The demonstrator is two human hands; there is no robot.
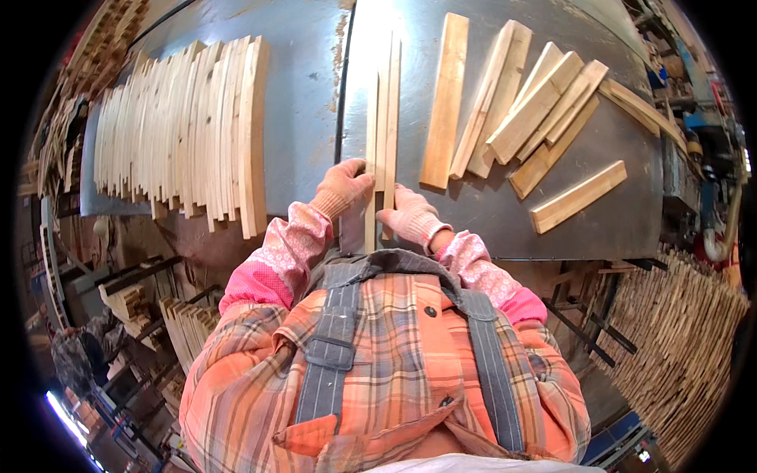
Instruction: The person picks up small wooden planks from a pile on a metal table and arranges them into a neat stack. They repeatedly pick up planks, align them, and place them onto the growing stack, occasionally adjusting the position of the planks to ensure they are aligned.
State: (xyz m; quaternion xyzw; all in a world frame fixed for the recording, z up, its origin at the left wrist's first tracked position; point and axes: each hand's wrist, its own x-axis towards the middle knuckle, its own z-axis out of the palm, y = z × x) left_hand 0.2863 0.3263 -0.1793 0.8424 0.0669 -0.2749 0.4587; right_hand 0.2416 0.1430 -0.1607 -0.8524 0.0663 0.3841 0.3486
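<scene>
Narrow wooden strips (382, 118) stand side by side on the metal tabletop, running away from me, their near ends at different distances. My left hand (344, 188), in a pale knitted glove, presses against their left side with its fingers bent. From the right, my right hand (413, 214), gloved too, grips the near part of the strips, its thumb lying across them. Some fingertips are hidden behind the wood. To the right lie several loose wooden pieces (446, 102) at various angles, including a single short piece (578, 197) close to the front edge.
A long row of upright wooden strips (185, 126) fills the left part of the metal table (303, 102), some ends overhanging its front edge. A dark seam splits the tabletop near my left hand. Below on the right is a large stack of wood (670, 347); machinery (702, 142) stands beyond the right edge.
</scene>
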